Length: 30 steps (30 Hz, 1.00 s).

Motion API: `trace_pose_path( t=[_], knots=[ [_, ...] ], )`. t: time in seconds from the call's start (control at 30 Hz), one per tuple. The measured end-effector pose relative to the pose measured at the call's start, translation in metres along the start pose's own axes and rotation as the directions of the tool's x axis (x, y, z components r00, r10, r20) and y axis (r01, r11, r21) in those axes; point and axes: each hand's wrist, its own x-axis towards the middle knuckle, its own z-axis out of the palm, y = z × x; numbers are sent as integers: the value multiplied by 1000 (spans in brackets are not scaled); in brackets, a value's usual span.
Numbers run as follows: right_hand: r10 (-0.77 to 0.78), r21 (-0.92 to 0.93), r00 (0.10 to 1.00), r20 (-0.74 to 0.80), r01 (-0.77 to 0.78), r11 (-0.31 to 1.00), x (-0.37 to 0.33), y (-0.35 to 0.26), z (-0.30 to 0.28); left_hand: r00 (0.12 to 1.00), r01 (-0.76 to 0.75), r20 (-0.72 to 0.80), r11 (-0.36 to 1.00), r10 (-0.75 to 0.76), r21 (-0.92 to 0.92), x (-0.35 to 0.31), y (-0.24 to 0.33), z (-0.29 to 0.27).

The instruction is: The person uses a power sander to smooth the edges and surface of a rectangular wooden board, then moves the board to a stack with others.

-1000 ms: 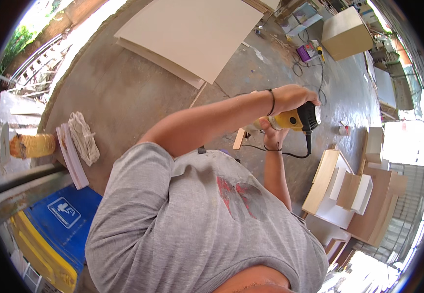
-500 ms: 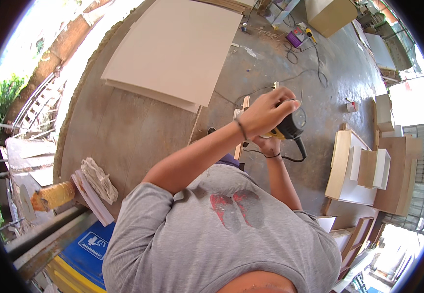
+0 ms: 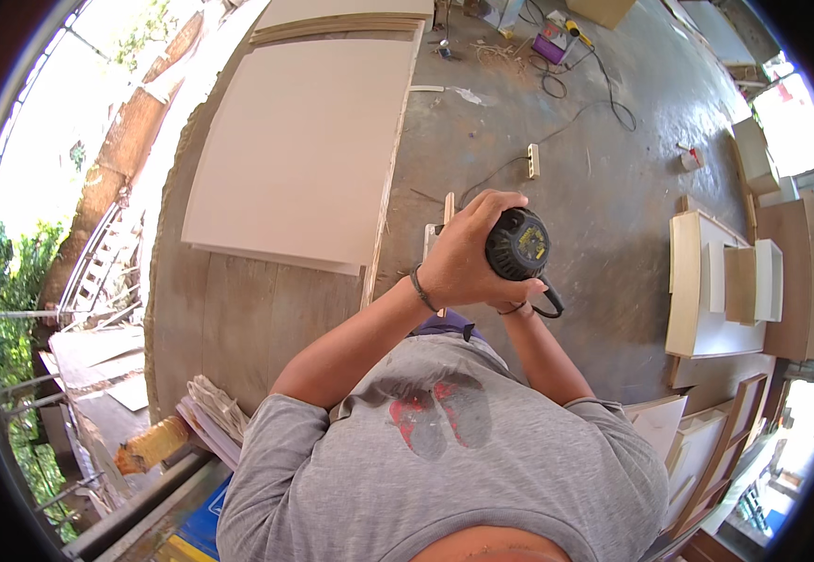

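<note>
My left hand [image 3: 468,253] is closed around a corded power tool [image 3: 518,245], fingers over its far side and thumb along the near side. The tool has a round black end with a yellow label, tilted up toward me; its black cable [image 3: 551,302] curves off at the near right. Just beneath the tool, my right hand [image 3: 508,306] shows only near the wrist, its fingers hidden. Beside my left hand, a narrow wooden strip [image 3: 449,208] and a pale plate [image 3: 429,240] stick out on the left; how they join the tool cannot be seen.
Large white panels [image 3: 299,150] lie stacked on a wooden surface [image 3: 248,309] at left. Ahead on the floor are a power strip [image 3: 533,161], trailing cables, a purple box [image 3: 550,47] and a small pot [image 3: 691,159]. Wooden cabinet parts [image 3: 702,281] stand at right.
The power tool has tipped, so its round end faces up toward me more. My left hand has shifted slightly left and turned with it; less of my right hand shows. The view has swung.
</note>
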Motion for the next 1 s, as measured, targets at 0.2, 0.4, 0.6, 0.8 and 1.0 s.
trace_pose_path(
  t=[0.2, 0.4, 0.6, 0.8, 1.0],
  knots=[
    [-13, -35, 1000, 16, 13, 999, 12, 9, -11, 994, 50, 98, 998, -53, 35, 28, -18, 14],
    [-35, -75, 998, 60, 40, 996, 38, 20, -28, 988, -40, 155, 998, 30, 58, 42, -43, -5],
    [69, -74, 987, 142, -59, 996, 58, 20, -28, 941, 335, -251, 504, -229, 796, -63, -184, -154],
    [-70, -387, 983, 170, 131, 913, 81, 24, 10, 845, 437, -306, 235, -439, 868, -114, -185, -150],
    [-38, -313, 982, 183, 95, 945, 113, 4, 52, 851, 442, -325, 226, -413, 868, -114, -179, -137]
  ],
)
